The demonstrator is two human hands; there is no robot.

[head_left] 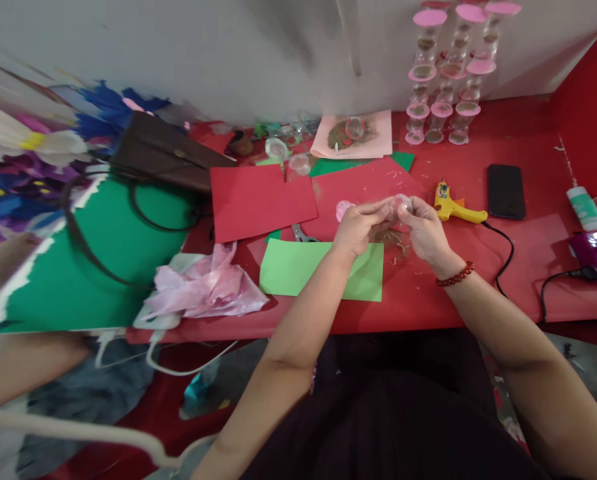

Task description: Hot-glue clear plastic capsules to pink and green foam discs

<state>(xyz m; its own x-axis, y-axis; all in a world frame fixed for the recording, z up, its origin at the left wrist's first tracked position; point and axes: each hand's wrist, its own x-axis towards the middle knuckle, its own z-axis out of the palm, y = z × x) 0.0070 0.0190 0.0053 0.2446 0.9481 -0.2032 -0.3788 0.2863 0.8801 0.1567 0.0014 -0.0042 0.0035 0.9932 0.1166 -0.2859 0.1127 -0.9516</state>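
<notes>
Above the red table, both my hands are closed on a small clear plastic hourglass-like piece. My right hand pinches its round clear end between thumb and fingers. From the other side, my left hand grips it, fingers wrapped around its middle. Beside the left knuckles shows a pink round disc; whether it is joined to the clear piece is hidden by the fingers. A yellow glue gun lies just right of my right hand. Under my left forearm is a light green paper sheet.
Stacked clear hourglasses with pink discs stand at the back right. A black phone and a glue tube lie right. Left are red card, scissors, a pink plastic bag and a brown handbag. Another person's arm shows lower left.
</notes>
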